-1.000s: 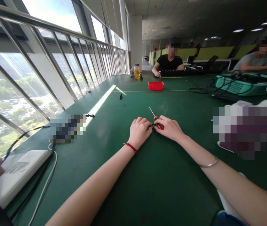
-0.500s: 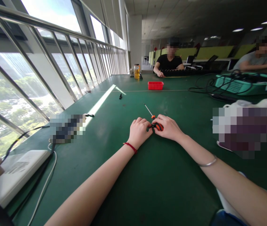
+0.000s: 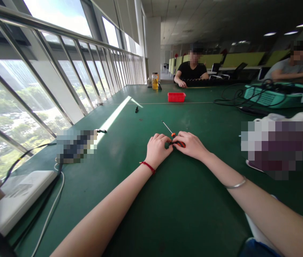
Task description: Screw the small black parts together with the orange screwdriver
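Note:
My right hand (image 3: pixel 190 143) is closed around a screwdriver (image 3: pixel 179 144) with an orange and black handle. Its thin metal shaft points away from me and to the left, over the green table (image 3: pixel 140 214). Facing it, my left hand (image 3: pixel 157 146) pinches a small black part (image 3: pixel 170 143), close against the handle. Fingers cover much of this part, so its kind cannot be made out. Both hands rest low at the middle of the table, nearly touching. Another small black piece (image 3: pixel 137 109) lies farther off, beyond my left hand.
A red bin (image 3: pixel 176 97) stands ahead, with a jar (image 3: pixel 155 81) behind it. To the right are a teal basket (image 3: pixel 263 97) with cables and a blurred-out bundle (image 3: pixel 280 146). A white power strip (image 3: pixel 20 196) lies left, by the railing. Two people sit across.
The screwdriver has turned slightly, its tip shifting a little left and nearer to me. My left hand has hardly moved and keeps its pinch.

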The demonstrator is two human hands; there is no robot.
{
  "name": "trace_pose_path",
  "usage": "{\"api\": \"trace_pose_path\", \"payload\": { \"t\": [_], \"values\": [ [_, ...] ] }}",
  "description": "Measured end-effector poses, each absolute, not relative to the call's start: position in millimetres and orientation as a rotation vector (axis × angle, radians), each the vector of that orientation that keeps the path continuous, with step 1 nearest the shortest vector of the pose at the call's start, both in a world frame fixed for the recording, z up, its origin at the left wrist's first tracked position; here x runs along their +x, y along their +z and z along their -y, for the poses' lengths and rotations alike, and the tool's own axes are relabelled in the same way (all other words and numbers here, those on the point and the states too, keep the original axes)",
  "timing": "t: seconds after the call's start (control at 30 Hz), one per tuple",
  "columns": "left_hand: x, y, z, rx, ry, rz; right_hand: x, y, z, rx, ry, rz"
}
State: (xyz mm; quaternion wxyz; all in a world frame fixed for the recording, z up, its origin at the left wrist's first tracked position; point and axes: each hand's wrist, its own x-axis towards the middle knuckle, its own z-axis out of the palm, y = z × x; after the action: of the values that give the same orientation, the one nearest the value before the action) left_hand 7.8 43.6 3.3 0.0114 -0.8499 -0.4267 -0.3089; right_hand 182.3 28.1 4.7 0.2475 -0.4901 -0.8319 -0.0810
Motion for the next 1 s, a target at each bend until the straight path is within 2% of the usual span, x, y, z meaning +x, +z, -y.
{"api": "trace_pose_path", "payload": {
  "t": [0.2,0.37,0.53,0.73,1.0],
  "values": [
    [6,5,-45,-2.705,-1.08,1.402,183,7,-26,-1.365,-0.124,2.226],
    [6,6,-44,-2.747,-1.179,1.317,185,9,-26,-1.551,-0.167,1.969],
    [6,4,-44,-2.913,-1.057,1.155,194,1,-35,-1.683,-0.213,1.75],
    [4,-3,-56,-3.056,-1.002,1.385,204,-12,-44,-1.889,-0.119,1.607],
    [7,-2,-59,-3.022,-1.053,1.445,198,-9,-41,-1.97,-0.116,1.699]
  ]
}}
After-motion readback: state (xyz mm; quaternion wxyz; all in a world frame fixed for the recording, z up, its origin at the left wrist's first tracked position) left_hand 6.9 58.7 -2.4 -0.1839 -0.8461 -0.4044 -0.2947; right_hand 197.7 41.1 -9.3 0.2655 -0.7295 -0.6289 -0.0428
